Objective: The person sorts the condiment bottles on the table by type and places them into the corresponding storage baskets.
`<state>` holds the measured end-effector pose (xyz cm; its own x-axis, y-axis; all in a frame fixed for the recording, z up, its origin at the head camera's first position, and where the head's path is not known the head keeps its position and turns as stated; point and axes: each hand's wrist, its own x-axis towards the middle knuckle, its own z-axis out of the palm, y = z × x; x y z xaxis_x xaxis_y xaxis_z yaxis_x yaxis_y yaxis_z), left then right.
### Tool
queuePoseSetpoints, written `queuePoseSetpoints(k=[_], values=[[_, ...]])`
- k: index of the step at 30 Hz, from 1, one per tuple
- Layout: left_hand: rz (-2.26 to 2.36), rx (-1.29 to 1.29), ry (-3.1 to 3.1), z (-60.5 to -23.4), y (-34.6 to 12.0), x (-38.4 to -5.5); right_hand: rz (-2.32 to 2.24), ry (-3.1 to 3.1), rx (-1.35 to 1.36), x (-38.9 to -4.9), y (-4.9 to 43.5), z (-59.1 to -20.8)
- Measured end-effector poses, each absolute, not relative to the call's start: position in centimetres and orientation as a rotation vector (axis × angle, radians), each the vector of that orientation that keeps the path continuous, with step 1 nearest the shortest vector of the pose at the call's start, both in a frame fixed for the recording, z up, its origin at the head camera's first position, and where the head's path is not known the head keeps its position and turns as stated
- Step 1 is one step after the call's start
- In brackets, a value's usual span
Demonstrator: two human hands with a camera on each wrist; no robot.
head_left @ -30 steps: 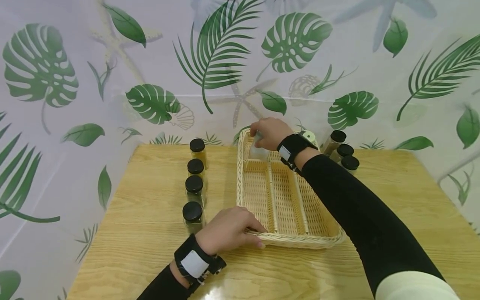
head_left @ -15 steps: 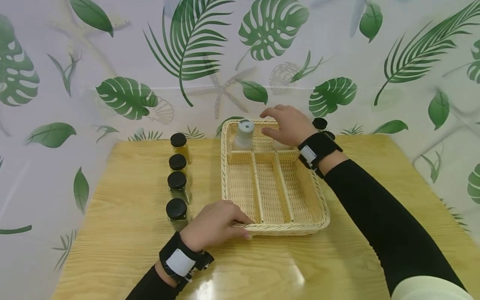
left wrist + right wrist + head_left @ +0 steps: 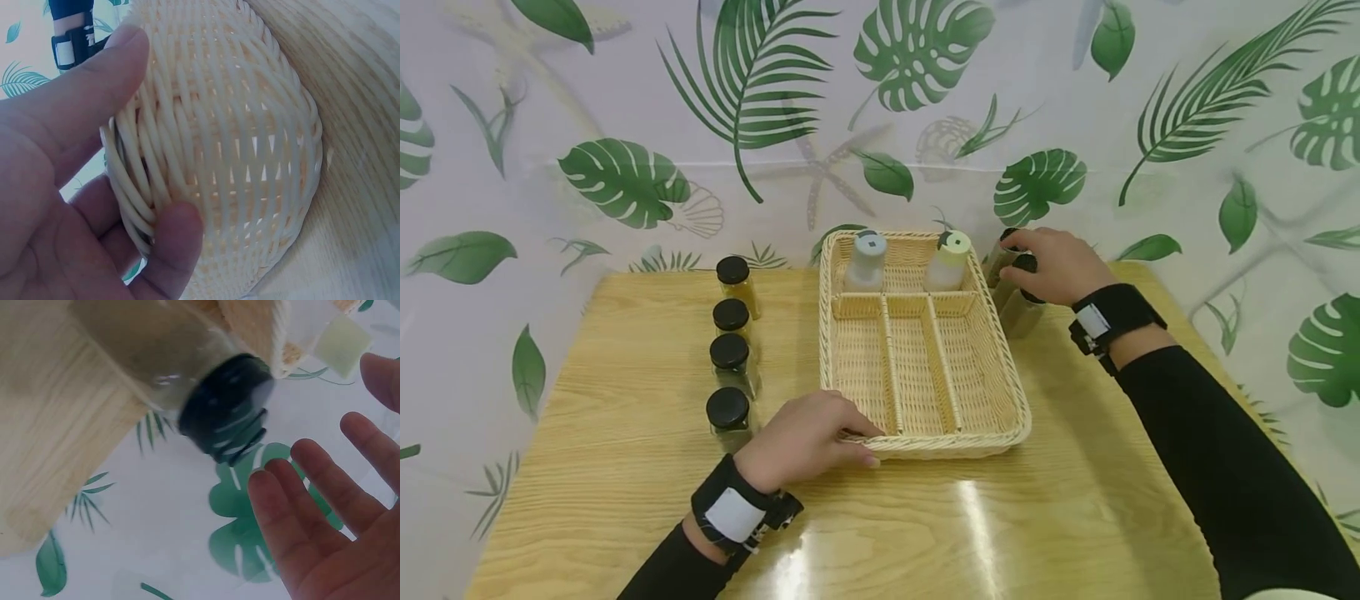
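Note:
My left hand (image 3: 801,437) grips the near-left corner of a woven wicker basket (image 3: 947,446). In the left wrist view its thumb and fingers curl over the basket's rim and wall (image 3: 231,137). My right hand (image 3: 1056,265) is over several black-lidded glass jars (image 3: 1024,315) standing to the basket's right, and partly hides them. The right wrist view has those fingers apart and extended just off a black jar lid (image 3: 228,403). In the basket's back section stand a bottle with a blue-grey cap (image 3: 868,262) at left and one with a pale green cap (image 3: 949,262) at right.
A row of several black-lidded jars (image 3: 730,354) stands on the wooden table (image 3: 647,417) left of the basket, the nearest close to my left wrist. Three long compartments make up the basket's front part. A leaf-print cloth (image 3: 820,125) hangs behind the table.
My right hand released the blue-grey-capped bottle in the basket's back-left and moved right, over the jars beside the basket. My left hand stays on the rim. The head view shifted somewhat.

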<state>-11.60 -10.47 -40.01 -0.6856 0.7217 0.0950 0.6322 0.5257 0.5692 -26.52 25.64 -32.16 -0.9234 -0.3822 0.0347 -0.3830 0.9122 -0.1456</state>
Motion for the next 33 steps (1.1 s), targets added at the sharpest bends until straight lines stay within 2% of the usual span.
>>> queuePoseSetpoints(k=[24,33], values=[[0.897,1.167,2.617,-39.8,-10.9,-11.6,0.171,-3.078,0.54,-25.2,27.1,-34.9],[0.904,1.239,2.592,-39.8,-10.8,-11.7,0.207,-3.101,0.472,-24.8,28.0,-35.8]])
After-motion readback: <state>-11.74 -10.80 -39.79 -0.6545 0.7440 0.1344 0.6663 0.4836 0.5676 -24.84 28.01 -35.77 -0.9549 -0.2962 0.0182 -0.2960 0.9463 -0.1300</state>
